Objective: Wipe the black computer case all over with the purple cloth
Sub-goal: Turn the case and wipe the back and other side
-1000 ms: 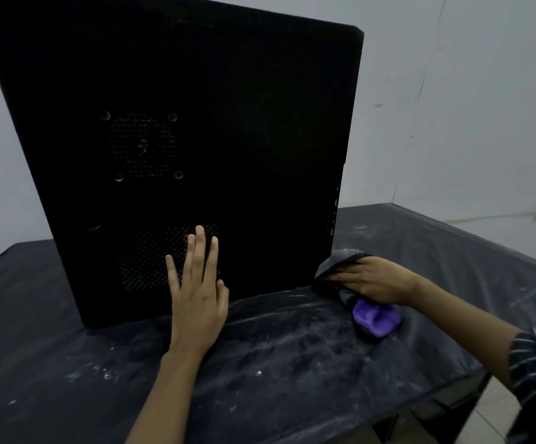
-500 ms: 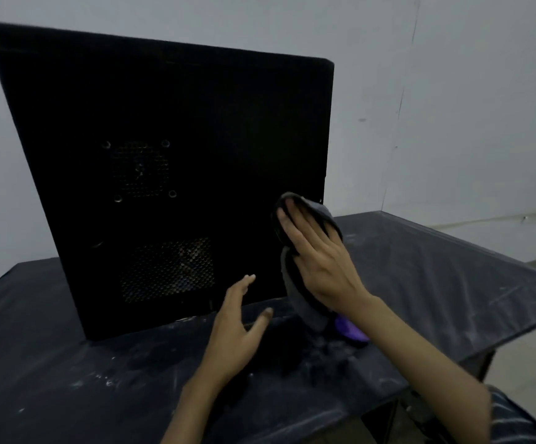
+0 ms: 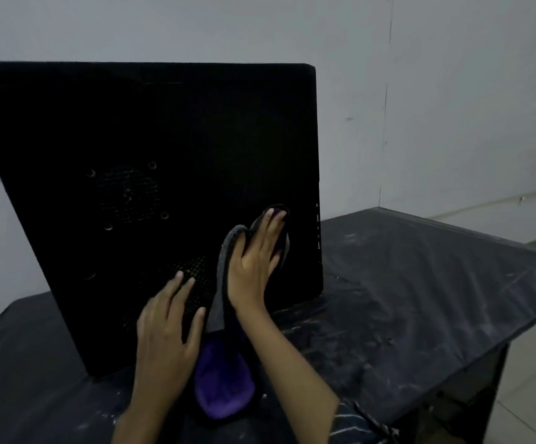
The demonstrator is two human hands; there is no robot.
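Note:
The black computer case (image 3: 170,149) stands upright on the table, its vented side panel facing me. My right hand (image 3: 258,261) presses the purple cloth (image 3: 221,382) flat against the lower right part of that panel. The cloth is grey on one side and purple on the other, and its loose end hangs down to the table. My left hand (image 3: 167,328) hovers with fingers spread just in front of the lower vent, holding nothing; whether it touches the panel is unclear.
The table (image 3: 420,299) is covered with a black plastic sheet marked by white dust. Its right edge and corner drop off to a tiled floor (image 3: 529,408). A pale wall (image 3: 452,107) stands close behind the case.
My right hand lifted the cloth from the table beside the case onto the side panel. My left hand came off the panel and now hovers near the lower vent. The view has shifted upward.

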